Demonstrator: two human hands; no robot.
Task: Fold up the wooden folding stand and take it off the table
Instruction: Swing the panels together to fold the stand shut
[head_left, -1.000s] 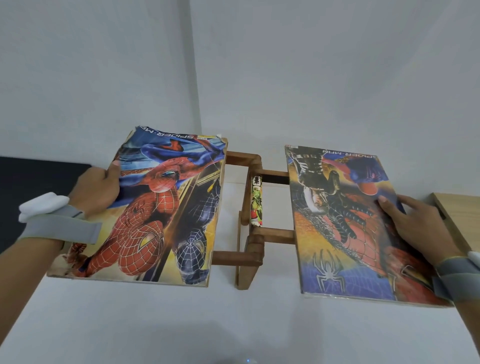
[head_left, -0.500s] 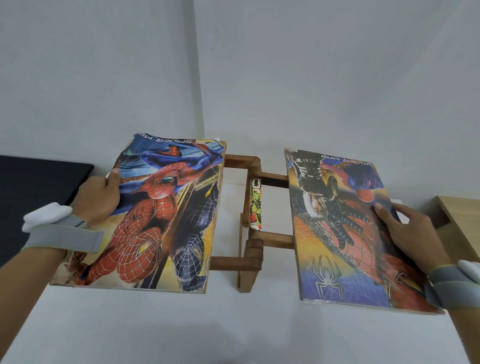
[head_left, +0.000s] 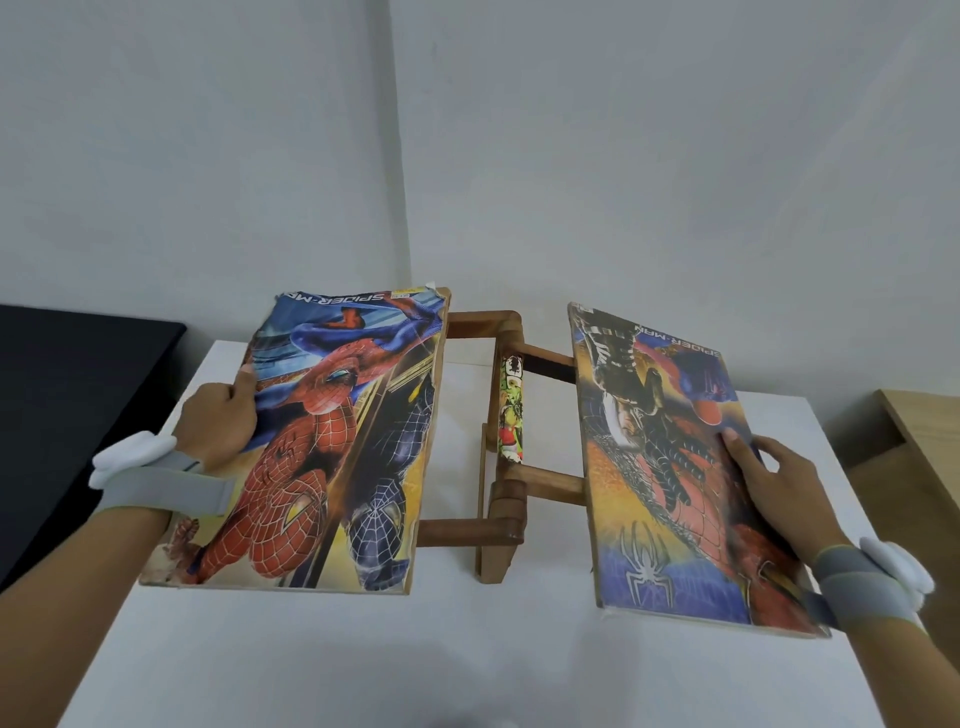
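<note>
Both picture-covered panels have tipped up steeper than a moment ago. The stand (head_left: 504, 467) sits mid-worktop (head_left: 467, 649), still spread. Left hand (head_left: 221, 415) at nine o'clock grips its panel's outer edge; right hand (head_left: 774, 483) at three o'clock clasps the other's.

Both bare forearms wear grey wrist straps (head_left: 171, 488) carrying white rounded sensor pods (head_left: 896, 569); no sleeves.

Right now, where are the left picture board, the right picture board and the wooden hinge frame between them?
left picture board (head_left: 332, 441), head view, middle of its printed face
right picture board (head_left: 670, 467), head view, middle of its printed face
wooden hinge frame (head_left: 506, 512), head view, near joint
</note>
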